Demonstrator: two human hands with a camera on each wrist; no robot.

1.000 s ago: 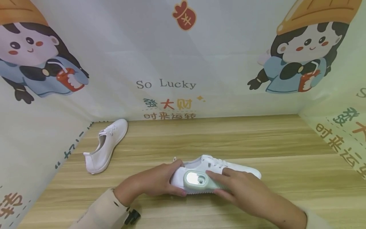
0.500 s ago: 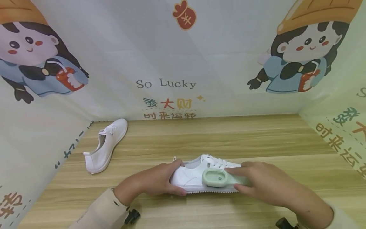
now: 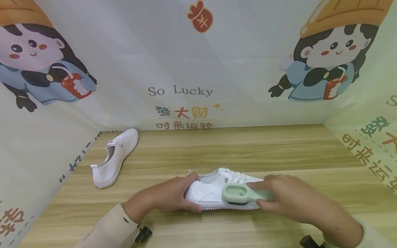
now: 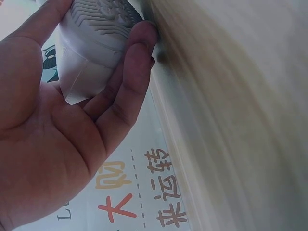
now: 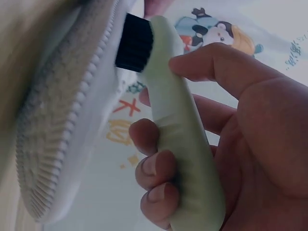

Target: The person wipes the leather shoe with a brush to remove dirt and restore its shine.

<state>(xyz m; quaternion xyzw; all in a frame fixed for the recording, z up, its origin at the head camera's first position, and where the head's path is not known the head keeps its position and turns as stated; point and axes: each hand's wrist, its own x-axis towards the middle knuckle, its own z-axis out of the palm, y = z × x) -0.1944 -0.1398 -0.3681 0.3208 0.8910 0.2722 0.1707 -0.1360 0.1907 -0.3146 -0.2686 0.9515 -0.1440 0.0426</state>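
Note:
A white lace-up shoe (image 3: 206,193) is tilted on the wooden surface with its side facing the camera, heel left and toe right. The left hand (image 3: 175,194) grips its heel; in the left wrist view that hand (image 4: 72,125) has its fingers round the heel end. The right hand (image 3: 289,198) holds a pale green brush (image 3: 237,193) by its handle. In the right wrist view the fingers of the right hand (image 5: 260,130) curl round the handle, and the dark bristles (image 5: 135,43) touch the shoe's side just above the ribbed sole (image 5: 62,110).
Another white shoe (image 3: 116,160) lies at the back left of the wooden surface (image 3: 235,148), toe toward the rear. Printed cloth walls (image 3: 242,75) stand behind and at both sides. Black fittings (image 3: 143,235) show near both wrists.
The right hand has moved the brush from near the shoe's heel rightward toward its front part, most of it in the first half second. The left hand and both shoes have stayed in place.

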